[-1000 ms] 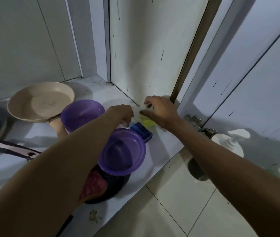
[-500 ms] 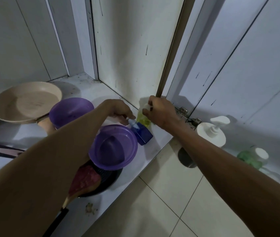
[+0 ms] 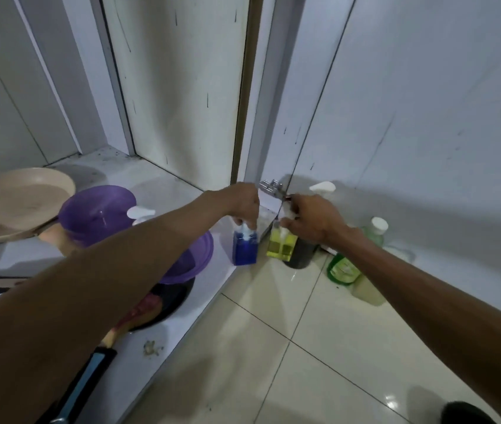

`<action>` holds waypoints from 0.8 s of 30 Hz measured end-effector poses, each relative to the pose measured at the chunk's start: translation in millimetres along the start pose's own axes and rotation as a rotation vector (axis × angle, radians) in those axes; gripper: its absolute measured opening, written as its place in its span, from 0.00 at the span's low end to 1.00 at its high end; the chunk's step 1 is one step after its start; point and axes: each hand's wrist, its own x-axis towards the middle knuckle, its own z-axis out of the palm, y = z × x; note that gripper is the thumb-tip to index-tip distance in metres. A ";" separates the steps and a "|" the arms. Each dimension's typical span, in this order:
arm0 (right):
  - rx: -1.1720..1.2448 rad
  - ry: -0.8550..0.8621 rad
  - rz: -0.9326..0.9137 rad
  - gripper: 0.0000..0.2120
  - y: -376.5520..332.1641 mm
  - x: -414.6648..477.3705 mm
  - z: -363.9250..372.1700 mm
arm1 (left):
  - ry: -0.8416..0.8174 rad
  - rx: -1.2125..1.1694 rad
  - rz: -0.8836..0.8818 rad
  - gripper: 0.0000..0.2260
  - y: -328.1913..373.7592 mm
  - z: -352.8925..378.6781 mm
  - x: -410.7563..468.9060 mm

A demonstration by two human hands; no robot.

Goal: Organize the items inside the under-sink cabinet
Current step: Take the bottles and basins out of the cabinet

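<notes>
Nearest me the tiled floor (image 3: 273, 356) runs up to the front edge of the cabinet shelf (image 3: 182, 328); on the shelf at the left a dark pan (image 3: 169, 301) lies partly under a purple bowl (image 3: 195, 255); just right of that bowl, at the shelf's right front corner, my left hand (image 3: 243, 206) curls its fingers down round the top of the blue bottle (image 3: 245, 250), which is upright; just beside it, across a narrow gap, my right hand (image 3: 313, 220) pinches the white pump of the yellow bottle (image 3: 282, 244) above the floor; I cannot tell whether either bottle touches anything beneath it; behind the yellow one stands a dark bottle (image 3: 301, 255); to its right is a green bottle (image 3: 344, 269), near the white door (image 3: 426, 133); farther left on the shelf sit a second purple bowl (image 3: 96, 212) and a beige pan (image 3: 20, 200).
</notes>
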 end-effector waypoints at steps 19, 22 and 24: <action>-0.109 -0.088 0.644 0.11 191.5 -228.4 -67.1 | -0.119 0.294 0.528 0.10 241.4 147.2 23.4; -0.139 -0.076 0.679 0.10 214.2 -240.3 -57.8 | -0.107 0.305 0.578 0.11 275.2 169.9 29.3; -0.167 -0.077 0.679 0.10 224.9 -242.4 -50.5 | -0.092 0.349 0.606 0.11 287.7 182.6 33.9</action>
